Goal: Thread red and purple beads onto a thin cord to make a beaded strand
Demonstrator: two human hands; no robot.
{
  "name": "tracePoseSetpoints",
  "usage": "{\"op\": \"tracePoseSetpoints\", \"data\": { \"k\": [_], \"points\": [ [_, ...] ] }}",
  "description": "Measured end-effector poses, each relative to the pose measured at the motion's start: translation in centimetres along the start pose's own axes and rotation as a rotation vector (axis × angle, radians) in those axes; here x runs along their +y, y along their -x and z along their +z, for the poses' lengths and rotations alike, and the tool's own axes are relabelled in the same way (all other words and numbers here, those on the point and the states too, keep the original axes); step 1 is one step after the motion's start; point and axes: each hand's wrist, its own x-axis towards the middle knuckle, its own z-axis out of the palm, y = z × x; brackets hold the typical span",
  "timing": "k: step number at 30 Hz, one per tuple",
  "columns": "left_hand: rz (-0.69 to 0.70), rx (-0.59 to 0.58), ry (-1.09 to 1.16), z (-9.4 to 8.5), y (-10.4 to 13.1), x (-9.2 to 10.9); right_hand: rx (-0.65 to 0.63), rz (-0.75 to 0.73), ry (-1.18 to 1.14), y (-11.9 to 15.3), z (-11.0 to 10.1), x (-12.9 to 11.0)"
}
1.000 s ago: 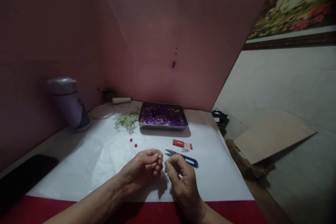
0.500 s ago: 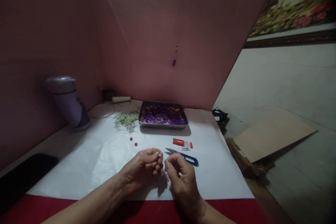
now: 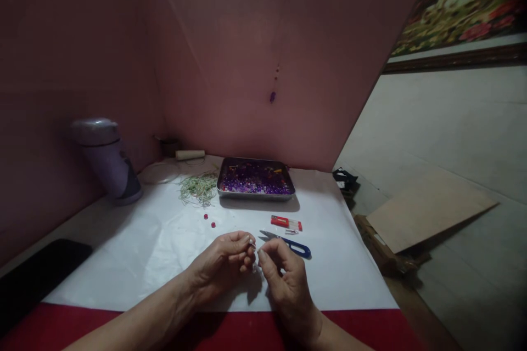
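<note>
- Centrally, the left hand (image 3: 220,259) is clamped on a small white bead (image 3: 251,242), pinched between thumb and forefinger, with the other fingers curled beneath.
- The right hand (image 3: 288,279) has its thumb and forefinger brought together just beside the left fingertips; whatever lies between them is too small to tell.
- Both hands are over the near part of a white sheet (image 3: 156,258), their tips close but apart, and a red cloth (image 3: 78,326) borders the sheet's near edge.
- Just past the right hand lie blue-handled snips (image 3: 302,250), blades pointing left and partly hidden by the fingers.
- Beyond the snips rests a red packet (image 3: 280,221) with a pale end, and a small shiny piece (image 3: 292,232) lies between the two.
- Two red beads (image 3: 213,225) sit near each other beyond the left hand.
- Farther back, a metal tray (image 3: 255,196) holds many mostly purple beads (image 3: 255,181), with a tangle of pale green thread (image 3: 198,189) just to its left.
- Behind that thread lies an off-white roll (image 3: 190,155).
- A purple bottle (image 3: 109,167) stands at the left, by a pink panel (image 3: 230,66).
</note>
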Motion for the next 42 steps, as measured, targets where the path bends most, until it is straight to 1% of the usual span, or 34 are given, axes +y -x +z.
{"op": "tracePoseSetpoints", "data": {
  "k": [9,18,24,34,42],
  "points": [
    [-0.004,-0.016,0.007,-0.12,-0.15,-0.13,0.017,-0.01,0.04,-0.05,-0.02,0.15],
    [0.001,-0.024,0.0,-0.25,-0.07,-0.3,0.016,-0.006,0.079,-0.23,-0.06,-0.19],
    [0.007,-0.012,0.0,0.02,0.06,-0.26,0.029,-0.001,0.111,-0.27,0.0,-0.14],
    [-0.003,0.012,-0.015,0.5,0.14,-0.09,0.111,-0.035,0.146,-0.28,0.2,0.09],
    [0.01,-0.018,-0.016,0.29,0.13,-0.3,0.132,-0.028,0.167,-0.33,0.17,-0.31]
  ]
}}
